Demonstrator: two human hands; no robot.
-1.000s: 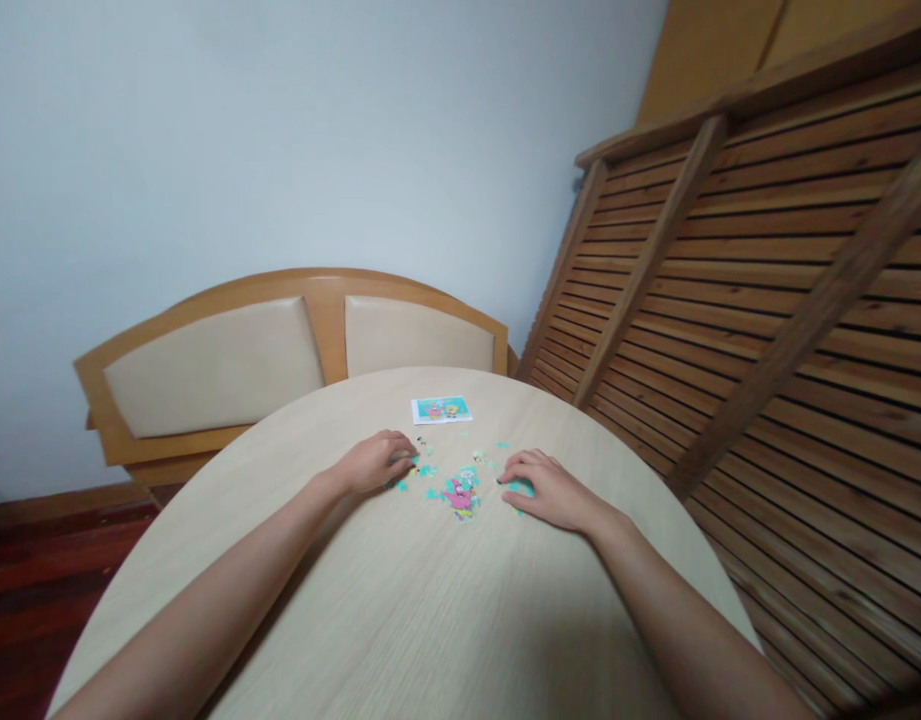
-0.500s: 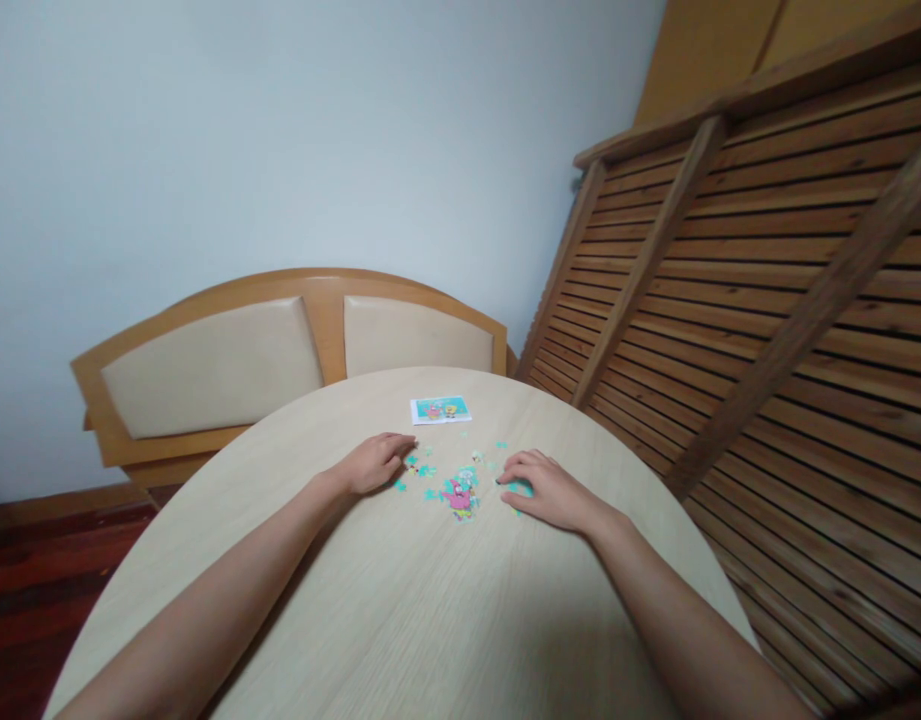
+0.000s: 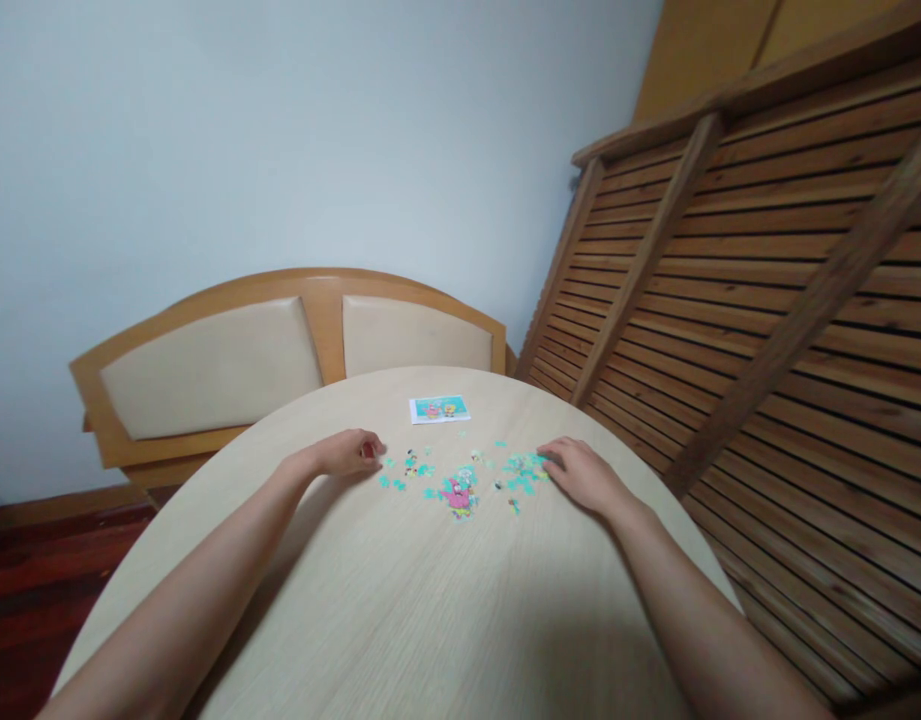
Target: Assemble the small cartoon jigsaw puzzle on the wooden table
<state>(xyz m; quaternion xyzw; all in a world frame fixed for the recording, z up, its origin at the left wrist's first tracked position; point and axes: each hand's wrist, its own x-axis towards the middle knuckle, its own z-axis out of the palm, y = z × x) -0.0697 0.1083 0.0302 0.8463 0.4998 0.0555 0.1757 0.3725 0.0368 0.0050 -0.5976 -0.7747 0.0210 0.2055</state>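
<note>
Across the round, pale wood-grain table [image 3: 445, 620], your bare left hand [image 3: 344, 453] curls beside small turquoise jigsaw pieces [image 3: 385, 481]; your bare right hand [image 3: 587, 478] lies at the edge of a turquoise puzzle-piece cluster [image 3: 521, 468]. You can't tell whether either hand pinches anything. Beyond lies a rectangular printed picture card [image 3: 440, 409]; between your hands sits a pink-and-turquoise puzzle patch [image 3: 458, 495].

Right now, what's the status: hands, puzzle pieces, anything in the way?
Left hand curled beside scattered puzzle pieces, grip unclear. Right hand at teal cluster, contact unclear. Pink section between hands; no obstruction visible.
</note>
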